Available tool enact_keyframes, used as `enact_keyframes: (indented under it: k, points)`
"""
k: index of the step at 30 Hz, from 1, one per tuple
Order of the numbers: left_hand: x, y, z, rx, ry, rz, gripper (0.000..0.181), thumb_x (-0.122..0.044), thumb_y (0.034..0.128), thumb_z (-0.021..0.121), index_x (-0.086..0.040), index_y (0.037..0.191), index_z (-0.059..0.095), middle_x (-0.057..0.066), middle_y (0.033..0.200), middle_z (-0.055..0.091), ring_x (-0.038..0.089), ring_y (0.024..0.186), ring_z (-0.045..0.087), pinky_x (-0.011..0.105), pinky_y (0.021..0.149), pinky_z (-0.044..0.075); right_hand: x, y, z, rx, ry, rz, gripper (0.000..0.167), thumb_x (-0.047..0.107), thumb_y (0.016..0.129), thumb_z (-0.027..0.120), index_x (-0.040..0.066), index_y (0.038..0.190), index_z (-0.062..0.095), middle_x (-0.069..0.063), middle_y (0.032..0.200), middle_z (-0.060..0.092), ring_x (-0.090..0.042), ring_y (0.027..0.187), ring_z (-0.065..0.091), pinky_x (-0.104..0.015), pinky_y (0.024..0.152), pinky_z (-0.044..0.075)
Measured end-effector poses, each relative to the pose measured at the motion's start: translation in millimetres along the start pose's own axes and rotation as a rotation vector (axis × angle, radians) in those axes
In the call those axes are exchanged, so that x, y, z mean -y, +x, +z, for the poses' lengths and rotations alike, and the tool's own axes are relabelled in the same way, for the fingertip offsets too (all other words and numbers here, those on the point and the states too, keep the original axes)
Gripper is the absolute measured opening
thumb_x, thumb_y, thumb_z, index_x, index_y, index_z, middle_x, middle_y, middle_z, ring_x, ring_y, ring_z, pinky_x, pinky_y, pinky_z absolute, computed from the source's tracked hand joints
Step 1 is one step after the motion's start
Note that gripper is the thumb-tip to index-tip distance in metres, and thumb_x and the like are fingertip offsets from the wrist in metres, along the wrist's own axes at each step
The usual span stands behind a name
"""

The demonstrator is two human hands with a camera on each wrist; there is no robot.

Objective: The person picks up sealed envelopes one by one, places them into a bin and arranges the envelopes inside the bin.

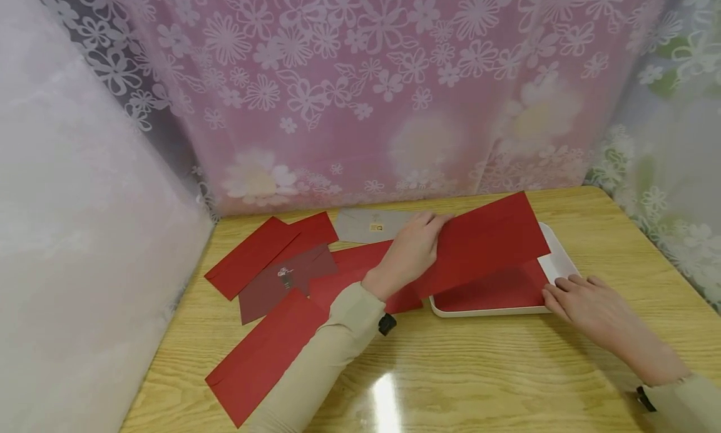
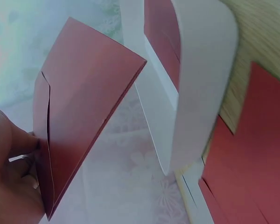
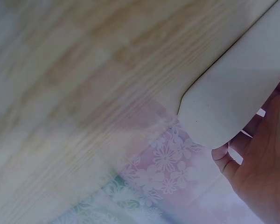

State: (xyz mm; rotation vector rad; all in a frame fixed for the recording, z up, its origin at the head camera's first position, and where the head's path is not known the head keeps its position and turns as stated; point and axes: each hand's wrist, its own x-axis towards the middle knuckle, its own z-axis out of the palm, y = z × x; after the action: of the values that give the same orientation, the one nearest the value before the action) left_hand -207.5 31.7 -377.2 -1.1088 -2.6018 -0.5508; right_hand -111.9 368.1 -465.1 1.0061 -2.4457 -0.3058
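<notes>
My left hand (image 1: 410, 248) pinches a red envelope (image 1: 490, 242) by its left end and holds it tilted above a white tray (image 1: 557, 258). In the left wrist view the envelope (image 2: 91, 79) shows its flap edge, with the thumb and fingers gripping one end. Inside the tray lies another red envelope (image 1: 501, 289), partly covered by the held one. My right hand (image 1: 591, 308) grips the tray's right front corner. The right wrist view shows its fingers (image 3: 235, 163) on the rim of the tray wall (image 3: 233, 102).
Left of the tray, several red envelopes (image 1: 250, 364) lie spread and overlapping on the wooden table (image 1: 462, 370). Among them are a dark maroon envelope (image 1: 265, 295) with a small print and, at the back, a grey envelope (image 1: 355, 223). Floral curtains (image 1: 360, 95) hang behind the table.
</notes>
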Motion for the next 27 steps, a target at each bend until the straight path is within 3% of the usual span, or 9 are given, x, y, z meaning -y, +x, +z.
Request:
enact_keyframes:
  k: [3, 6, 8, 9, 10, 12, 14, 16, 27]
  points:
    - [-5.8, 11.5, 6.2, 0.017, -0.002, 0.027, 0.041, -0.005, 0.1042, 0.05, -0.01, 0.144, 0.056, 0.002, 0.118, 0.063, 0.014, 0.111, 0.057, 0.018, 0.093, 0.047, 0, -1.8, 0, 0.032, 0.002, 0.009, 0.077, 0.028, 0.108, -0.011, 0.007, 0.096, 0.062, -0.005, 0.088, 0.056, -0.028, 0.076, 0.051, -0.038, 0.057, 0.037]
    - [-10.3, 19.6, 14.0, 0.025, -0.008, 0.048, 0.04, -0.005, 0.1044, 0.05, -0.012, 0.143, 0.057, 0.001, 0.122, 0.063, 0.014, 0.116, 0.057, 0.016, 0.092, 0.047, 1, -2.9, -1, 0.068, 0.012, 0.016, 0.037, 0.012, 0.111, 0.028, 0.006, 0.099, 0.063, -0.008, 0.093, 0.059, -0.029, 0.079, 0.053, -0.04, 0.06, 0.041]
    - [-12.6, 23.1, 19.7, 0.038, -0.015, 0.051, 0.039, -0.006, 0.1051, 0.049, -0.013, 0.143, 0.057, 0.0, 0.122, 0.063, 0.014, 0.117, 0.057, 0.015, 0.09, 0.047, 1, -3.4, -3, 0.093, 0.014, 0.018, 0.011, 0.0, 0.093, 0.057, 0.005, 0.101, 0.063, -0.009, 0.095, 0.061, -0.03, 0.081, 0.055, -0.041, 0.061, 0.042]
    - [-13.7, 24.2, 22.4, 0.039, -0.014, 0.053, 0.039, -0.007, 0.1055, 0.049, -0.013, 0.143, 0.058, 0.0, 0.122, 0.064, 0.014, 0.117, 0.057, 0.015, 0.09, 0.047, 1, -3.2, -3, 0.102, 0.014, 0.021, 0.022, -0.002, 0.081, 0.067, 0.005, 0.102, 0.063, -0.01, 0.096, 0.061, -0.031, 0.082, 0.056, -0.042, 0.062, 0.043]
    - [-14.5, 25.3, 25.5, 0.041, -0.015, 0.053, 0.038, -0.008, 0.106, 0.049, -0.014, 0.143, 0.058, 0.0, 0.122, 0.064, 0.014, 0.117, 0.058, 0.015, 0.09, 0.048, 1, -3.3, -3, 0.102, 0.017, 0.019, 0.022, -0.003, 0.081, 0.066, 0.004, 0.102, 0.062, -0.01, 0.096, 0.061, -0.031, 0.082, 0.055, -0.042, 0.061, 0.043]
    - [-15.5, 27.2, 31.6, 0.055, -0.018, 0.052, 0.037, -0.01, 0.1067, 0.049, -0.015, 0.142, 0.058, -0.001, 0.119, 0.065, 0.014, 0.115, 0.059, 0.015, 0.091, 0.047, 1, -3.6, -3, 0.093, 0.01, 0.016, 0.012, 0.001, 0.1, 0.051, 0.004, 0.101, 0.062, -0.011, 0.095, 0.06, -0.03, 0.081, 0.055, -0.041, 0.06, 0.042]
    - [-16.0, 28.3, 36.9, 0.069, -0.014, 0.05, 0.035, -0.012, 0.107, 0.05, -0.016, 0.141, 0.06, -0.002, 0.116, 0.066, 0.012, 0.112, 0.06, 0.013, 0.089, 0.047, 1, -2.5, -2, 0.073, 0.007, 0.017, 0.045, 0.011, 0.113, 0.021, 0.003, 0.1, 0.063, -0.011, 0.094, 0.06, -0.031, 0.081, 0.055, -0.041, 0.06, 0.042]
    - [-16.1, 29.4, 42.3, 0.091, -0.007, 0.051, 0.035, -0.013, 0.1069, 0.051, -0.018, 0.14, 0.061, -0.003, 0.114, 0.067, 0.011, 0.109, 0.061, 0.013, 0.087, 0.047, 1, -2.2, -1, 0.055, 0.003, 0.018, 0.079, 0.024, 0.109, -0.011, 0.002, 0.101, 0.065, -0.011, 0.092, 0.06, -0.031, 0.081, 0.056, -0.04, 0.06, 0.042]
    - [-17.1, 27.1, 61.9, 0.253, 0.056, 0.055, 0.033, -0.013, 0.1054, 0.055, -0.021, 0.136, 0.066, -0.005, 0.111, 0.069, 0.007, 0.101, 0.062, 0.012, 0.086, 0.046, 1, -3.0, 1, 0.054, 0.036, 0.043, 0.084, 0.029, 0.107, -0.013, 0.002, 0.1, 0.067, -0.013, 0.099, 0.064, -0.034, 0.087, 0.06, -0.042, 0.062, 0.044]
